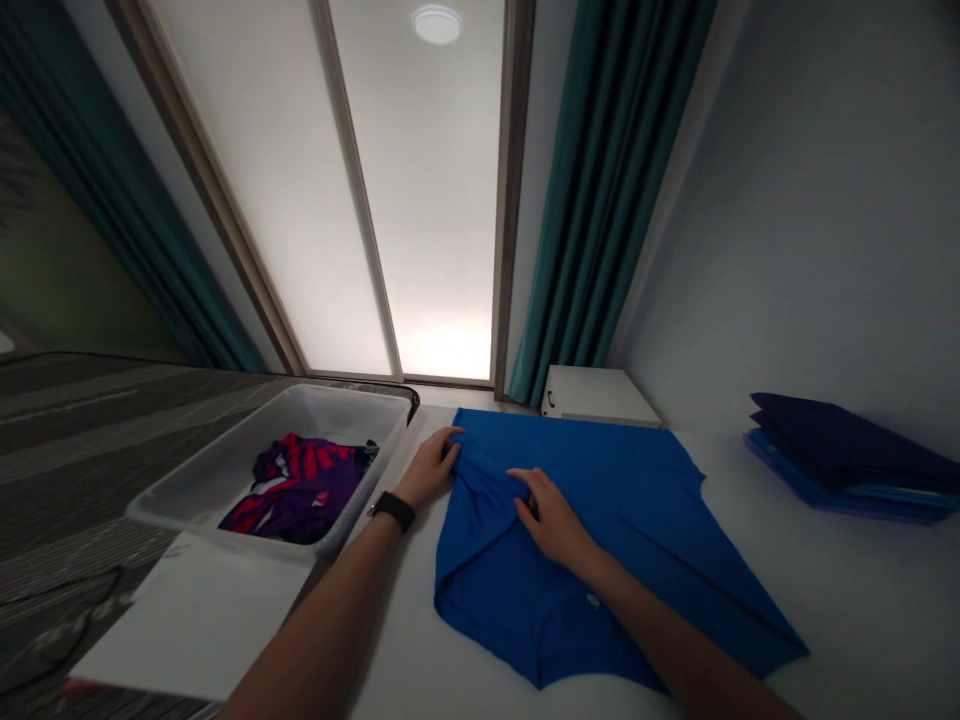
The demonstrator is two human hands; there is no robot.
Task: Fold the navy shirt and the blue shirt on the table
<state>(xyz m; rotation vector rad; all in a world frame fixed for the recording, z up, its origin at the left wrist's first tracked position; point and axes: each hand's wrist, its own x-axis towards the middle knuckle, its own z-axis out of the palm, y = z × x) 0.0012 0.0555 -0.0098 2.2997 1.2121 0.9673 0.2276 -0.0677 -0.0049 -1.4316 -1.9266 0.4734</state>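
Laundry-folding room: teal curtains [607,200], white table [847,600], plastic clothes bin [202,480]

A blue polo shirt [622,560] lies face-up on the white bench [862,620], its left side, as seen, folded inward.

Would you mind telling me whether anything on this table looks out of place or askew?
Slightly, yes: the stack of folded navy and blue garments at the far right looks askew, its layers offset rather than squared. The purple-and-red garment also lies crumpled in the clear plastic bin.
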